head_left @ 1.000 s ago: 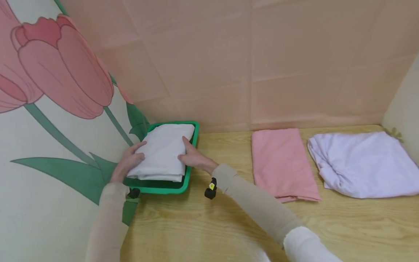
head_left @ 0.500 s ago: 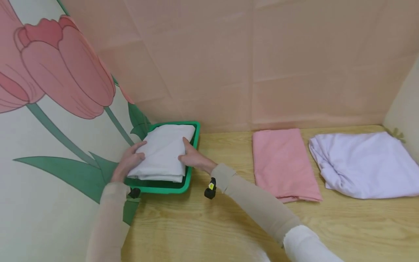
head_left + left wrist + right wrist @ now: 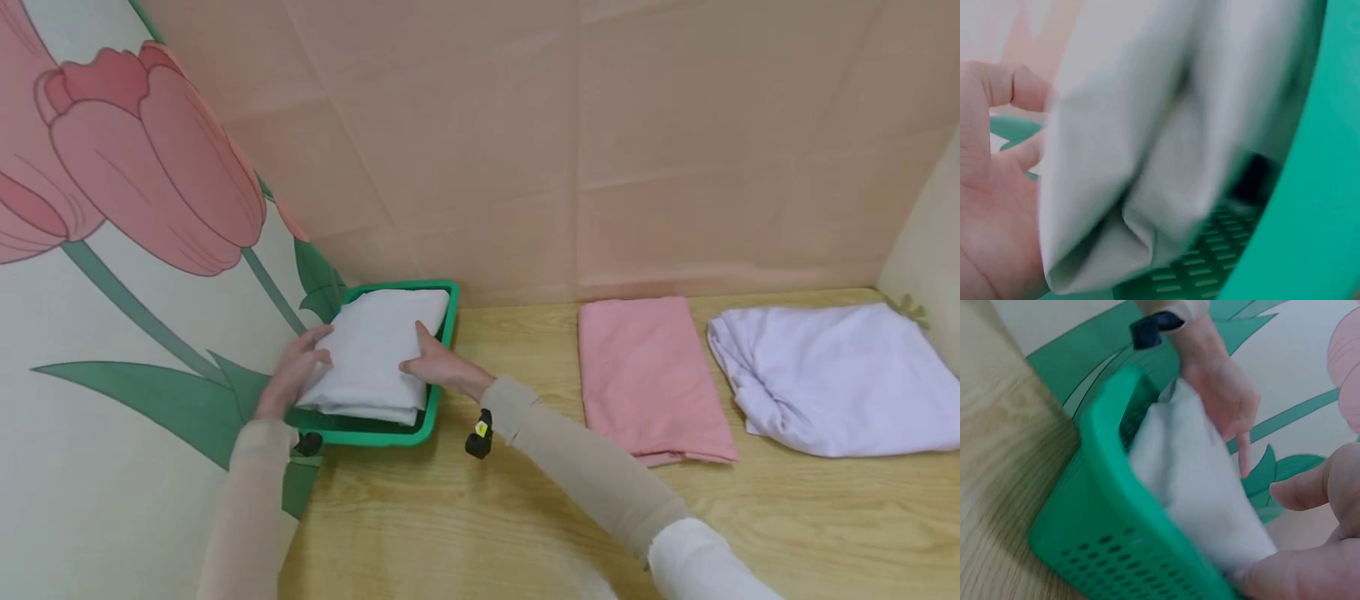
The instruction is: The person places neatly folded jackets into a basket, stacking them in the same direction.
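A folded white cloth (image 3: 375, 350) lies in a green plastic basket (image 3: 426, 429) at the left of the table, its top standing about rim height. My left hand (image 3: 298, 371) rests along the cloth's left side, thumb toward the top. In the left wrist view the cloth's folded end (image 3: 1129, 187) hangs beside the palm, over the slotted basket floor. My right hand (image 3: 442, 362) touches the cloth's right edge, thumb and forefinger spread over its top. In the right wrist view that thumb (image 3: 1297, 575) lies against the cloth by the rim; the other fingers are partly hidden.
A folded pink cloth (image 3: 652, 375) lies on the wooden table (image 3: 450, 517) right of the basket. Farther right is a loosely folded lavender cloth (image 3: 840, 379). The tulip-printed wall (image 3: 112, 333) stands close on the left, a pinkish backdrop (image 3: 637, 150) behind.
The white cloth has sunk slightly lower into the basket, its front right corner shifting right. My right thumb and forefinger have slid a little left over it. My left hand has barely moved.
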### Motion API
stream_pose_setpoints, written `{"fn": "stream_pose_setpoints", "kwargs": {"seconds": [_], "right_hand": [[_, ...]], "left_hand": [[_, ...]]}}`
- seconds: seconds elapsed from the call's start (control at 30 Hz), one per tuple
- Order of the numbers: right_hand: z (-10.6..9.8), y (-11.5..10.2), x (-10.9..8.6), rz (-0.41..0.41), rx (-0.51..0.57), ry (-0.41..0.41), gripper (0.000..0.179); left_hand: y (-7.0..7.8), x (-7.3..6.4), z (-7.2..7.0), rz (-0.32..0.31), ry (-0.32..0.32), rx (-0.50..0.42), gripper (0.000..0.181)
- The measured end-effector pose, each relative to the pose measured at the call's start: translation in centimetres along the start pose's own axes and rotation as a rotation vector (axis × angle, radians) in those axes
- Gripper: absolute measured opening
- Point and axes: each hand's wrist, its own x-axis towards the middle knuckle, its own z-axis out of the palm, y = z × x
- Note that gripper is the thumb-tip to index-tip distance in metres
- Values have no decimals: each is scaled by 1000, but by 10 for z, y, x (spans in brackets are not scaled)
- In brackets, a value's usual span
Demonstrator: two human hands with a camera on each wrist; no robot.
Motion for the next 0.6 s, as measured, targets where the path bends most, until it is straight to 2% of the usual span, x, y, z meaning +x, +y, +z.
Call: {"fn": "stream_pose_setpoints", "kwargs": {"seconds": [0.1,0.2,0.37,0.6], "right_hand": [[3,-6,-6,13,-44,7,93],[4,-13,-10,-14,-81,37,91],[3,-17,-14,-72,-83,54,88],[-3,-7,-17,-95,-73,54,84]], "left_hand": [[1,0,0,-26,-9,-87,75],[3,2,1,-39,-17,-106,74],[14,-3,5,-36,0,-65,72],[30,-11,9,6,37,39,71]]}}
